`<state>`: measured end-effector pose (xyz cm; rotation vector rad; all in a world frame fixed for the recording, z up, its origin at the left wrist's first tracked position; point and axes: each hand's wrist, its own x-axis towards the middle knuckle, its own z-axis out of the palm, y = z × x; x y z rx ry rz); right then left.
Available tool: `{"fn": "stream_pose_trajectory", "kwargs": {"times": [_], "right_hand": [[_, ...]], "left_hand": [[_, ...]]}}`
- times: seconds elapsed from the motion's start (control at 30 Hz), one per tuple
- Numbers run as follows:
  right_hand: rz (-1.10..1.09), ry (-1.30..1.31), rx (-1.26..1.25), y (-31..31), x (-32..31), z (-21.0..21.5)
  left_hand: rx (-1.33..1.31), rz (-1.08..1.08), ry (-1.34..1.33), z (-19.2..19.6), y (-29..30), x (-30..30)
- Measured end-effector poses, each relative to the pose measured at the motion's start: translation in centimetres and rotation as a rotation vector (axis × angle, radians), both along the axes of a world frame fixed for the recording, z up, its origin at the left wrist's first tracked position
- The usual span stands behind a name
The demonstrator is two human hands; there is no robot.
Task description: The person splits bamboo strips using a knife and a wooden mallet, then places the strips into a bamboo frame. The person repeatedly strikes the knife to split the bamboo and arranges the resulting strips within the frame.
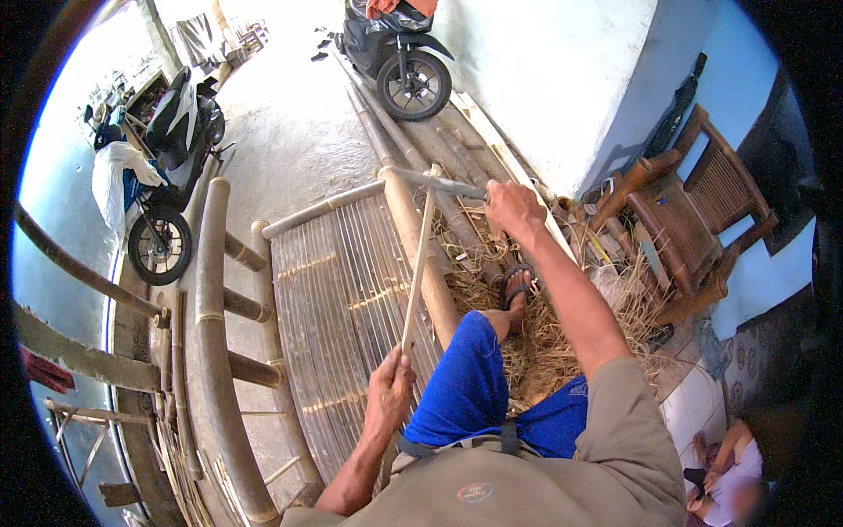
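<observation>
My left hand [389, 393] is closed around the lower end of a pale bamboo strip [417, 275], which slants upward away from me. My right hand [515, 211] grips a machete [458, 187] at its handle end, the blade pointing left. The strip's far end meets the blade, or passes just beside it; I cannot tell which. Both are over the edge of a slatted bamboo bench [327, 294], beside its thick front pole [420, 250]. The machete's handle is mostly hidden in my fist.
Bamboo shavings [549, 360] lie around my sandalled foot [518, 288]. A bamboo chair [694, 220] stands at the right, long poles [373, 123] lie ahead. Two motorbikes [413, 83] [167, 176] are parked farther off. Another person [733, 465] sits at the lower right.
</observation>
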<state>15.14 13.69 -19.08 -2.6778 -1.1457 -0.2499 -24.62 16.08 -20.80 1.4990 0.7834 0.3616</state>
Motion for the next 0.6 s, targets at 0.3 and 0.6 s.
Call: {"fn": "stream_pose_trajectory", "kwargs": {"times": [0.3, 0.6], "right_hand": [[0.085, 0.102, 0.255, -0.8, -0.8, 2.6], [-0.210, 0.206, 0.193, 1.0, 4.7, 2.6]], "left_hand": [[-0.237, 0.014, -0.113, 0.4, 0.8, -1.4], [-0.155, -0.009, -0.079, 1.1, -1.2, -5.1]]}}
